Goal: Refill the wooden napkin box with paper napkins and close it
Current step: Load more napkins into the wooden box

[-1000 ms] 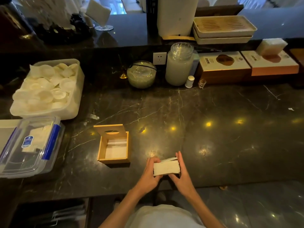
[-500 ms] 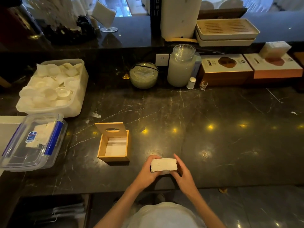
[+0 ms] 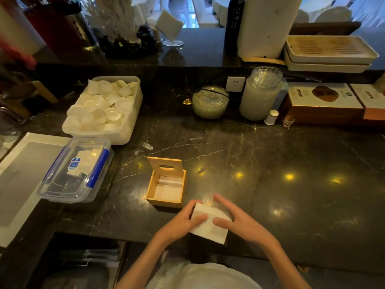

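Observation:
A small wooden napkin box [image 3: 165, 200] stands open on the dark marble counter, its lid [image 3: 164, 166] with an oval slot tipped up at the back. A few white napkins lie low inside it. Just to its right and nearer me, a white stack of paper napkins [image 3: 210, 228] is tilted flat side up between my hands. My left hand [image 3: 183, 222] grips its left edge with the thumb on top. My right hand [image 3: 235, 220] holds the right edge, thumb pressed on the top sheet and fingers stretched over the far side.
A clear plastic container with blue clips [image 3: 77, 170] sits left of the box on a white tray [image 3: 18, 184]. Behind it is a white tub of small cups [image 3: 104, 109]. Glass jars [image 3: 259, 94], a glass bowl [image 3: 210, 102] and cardboard boxes [image 3: 325, 103] line the back wall.
The napkin stack has turned from edge-up to flat side up and tilted. My hands have shifted their hold around it, closer to the wooden box.

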Available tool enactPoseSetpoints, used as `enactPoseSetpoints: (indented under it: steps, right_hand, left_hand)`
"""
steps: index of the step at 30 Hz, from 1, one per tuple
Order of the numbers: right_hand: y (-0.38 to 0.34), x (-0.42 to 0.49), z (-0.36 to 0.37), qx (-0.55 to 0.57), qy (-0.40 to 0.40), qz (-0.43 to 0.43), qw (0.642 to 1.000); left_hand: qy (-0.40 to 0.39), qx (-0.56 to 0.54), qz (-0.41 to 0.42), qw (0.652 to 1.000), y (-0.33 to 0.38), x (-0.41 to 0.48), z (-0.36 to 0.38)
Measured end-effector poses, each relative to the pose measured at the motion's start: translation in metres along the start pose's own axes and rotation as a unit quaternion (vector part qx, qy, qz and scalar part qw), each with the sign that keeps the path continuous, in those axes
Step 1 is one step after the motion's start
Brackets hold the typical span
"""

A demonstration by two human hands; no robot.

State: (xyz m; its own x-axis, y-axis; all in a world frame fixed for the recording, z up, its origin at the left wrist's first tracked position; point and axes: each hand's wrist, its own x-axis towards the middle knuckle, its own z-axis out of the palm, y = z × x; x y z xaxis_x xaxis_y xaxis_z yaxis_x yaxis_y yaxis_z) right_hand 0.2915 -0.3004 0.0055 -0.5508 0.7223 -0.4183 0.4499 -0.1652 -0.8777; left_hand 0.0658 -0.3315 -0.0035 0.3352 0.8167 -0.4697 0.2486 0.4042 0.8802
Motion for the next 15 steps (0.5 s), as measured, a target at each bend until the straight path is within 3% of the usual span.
enactPoseSetpoints:
  steps: [2,4,9,15]
  right_hand:
    - [-0.026,0.02,0.004,-0.076,-0.063,-0.017,0.995]
    - [-0.046,0.041,0.01,-0.085,-0.09,-0.024,0.992]
    - [-0.074,0.078,0.033,0.007,-0.052,-0.005,0.999]
    - [-0.118,0.121,0.047,-0.127,-0.096,0.021,0.987]
  left_hand:
    - [0.001,0.005,0.008,1.0,0.009,-0.011,-0.018]
    - [0.024,-0.007,0.007,1.0,0.016,-0.02,-0.036]
    - [0.118,-0.074,0.006,0.99,0.026,-0.033,-0.081]
    - [0.113,-0.026,0.015,0.993,0.026,-0.031,-0.128]
